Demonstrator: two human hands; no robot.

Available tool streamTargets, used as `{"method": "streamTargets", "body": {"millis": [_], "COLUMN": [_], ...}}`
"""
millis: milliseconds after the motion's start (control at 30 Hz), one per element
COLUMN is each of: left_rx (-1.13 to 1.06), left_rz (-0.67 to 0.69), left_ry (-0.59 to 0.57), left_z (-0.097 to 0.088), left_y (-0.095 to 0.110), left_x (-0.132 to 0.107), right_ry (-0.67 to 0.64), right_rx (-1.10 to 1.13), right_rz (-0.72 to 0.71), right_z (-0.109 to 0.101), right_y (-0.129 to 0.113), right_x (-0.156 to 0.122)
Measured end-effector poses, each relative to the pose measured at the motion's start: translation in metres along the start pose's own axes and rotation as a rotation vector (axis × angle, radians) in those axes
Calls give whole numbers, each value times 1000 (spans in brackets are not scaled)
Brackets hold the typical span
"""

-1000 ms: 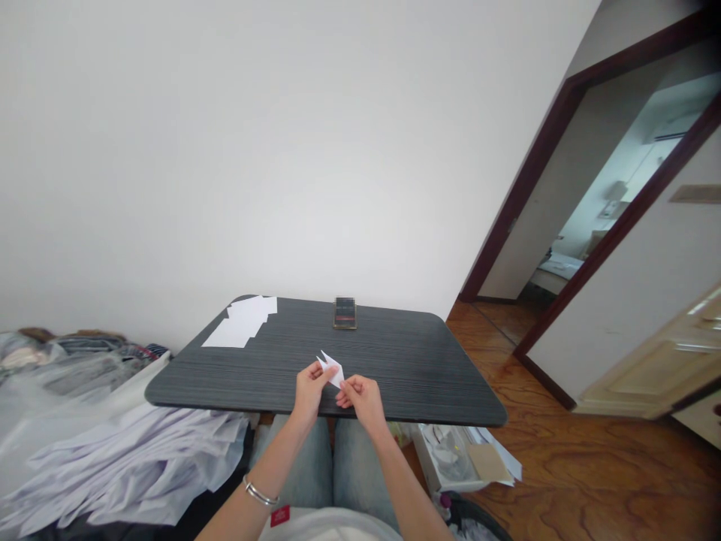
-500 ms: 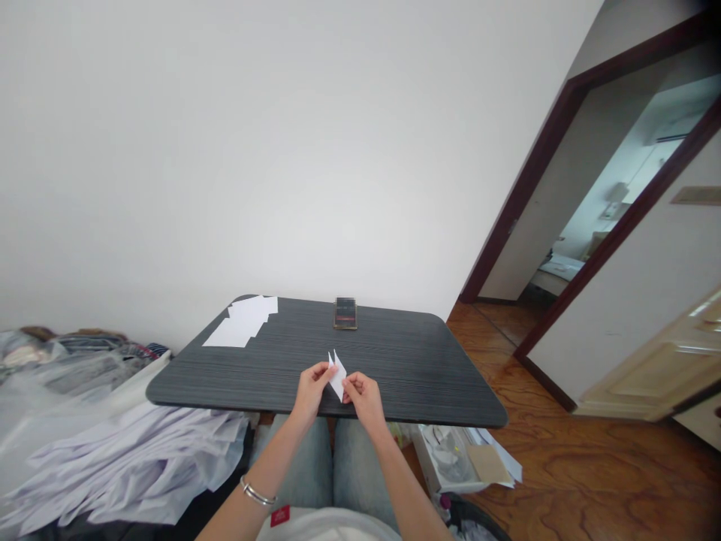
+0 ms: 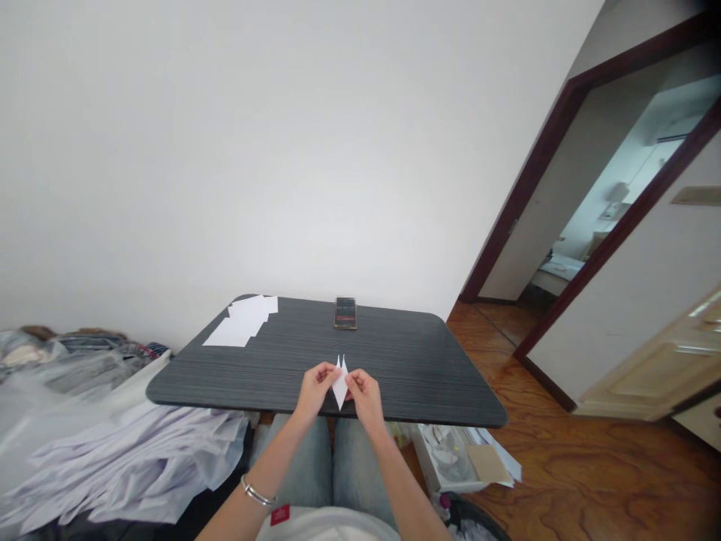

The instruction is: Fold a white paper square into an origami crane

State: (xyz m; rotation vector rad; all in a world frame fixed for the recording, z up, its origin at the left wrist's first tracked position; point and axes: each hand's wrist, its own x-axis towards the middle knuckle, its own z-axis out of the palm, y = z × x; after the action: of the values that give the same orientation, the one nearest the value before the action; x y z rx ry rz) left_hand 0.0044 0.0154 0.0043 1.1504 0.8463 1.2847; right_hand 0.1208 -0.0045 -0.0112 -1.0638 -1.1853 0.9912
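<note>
A small folded piece of white paper (image 3: 340,386) is held up just over the front part of the dark table (image 3: 405,361). Two thin points stick up at its top, and its lower end narrows to a tip. My left hand (image 3: 316,385) pinches its left edge between thumb and fingers. On the opposite edge, my right hand (image 3: 363,388) grips the paper in the same way. The inner folds are too small to make out.
Several loose white paper sheets (image 3: 239,327) overlap at the table's back left. A phone (image 3: 345,313) stands near the back edge by the wall. White cloth (image 3: 129,458) lies heaped at the left, and a box of odds and ends (image 3: 444,458) sits below the right side.
The folded paper has turned from a slant to nearly upright, its lower tip now pointing at me. Both hands have shifted slightly while keeping their hold.
</note>
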Motion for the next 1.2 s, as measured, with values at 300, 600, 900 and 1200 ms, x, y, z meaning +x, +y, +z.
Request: {"method": "streamTargets", "body": {"millis": [300,600,900,1200], "left_rx": [-14,-40,-56,-53], "left_rz": [-4,-1,-35,-45], "left_ry": [-27,-20,-41,-26], "left_z": [0,1,0,1], "left_y": [0,2,1,7], "left_x": [0,-1,0,-4], "right_ry": [10,27,95,112], "right_rx": [-27,-88,-213,-230], "right_rz": [-29,-63,-148,-168], "right_z": [1,2,4,6], "right_y": [-5,-4,-6,-9], "right_x": [-2,-3,-6,-7]}}
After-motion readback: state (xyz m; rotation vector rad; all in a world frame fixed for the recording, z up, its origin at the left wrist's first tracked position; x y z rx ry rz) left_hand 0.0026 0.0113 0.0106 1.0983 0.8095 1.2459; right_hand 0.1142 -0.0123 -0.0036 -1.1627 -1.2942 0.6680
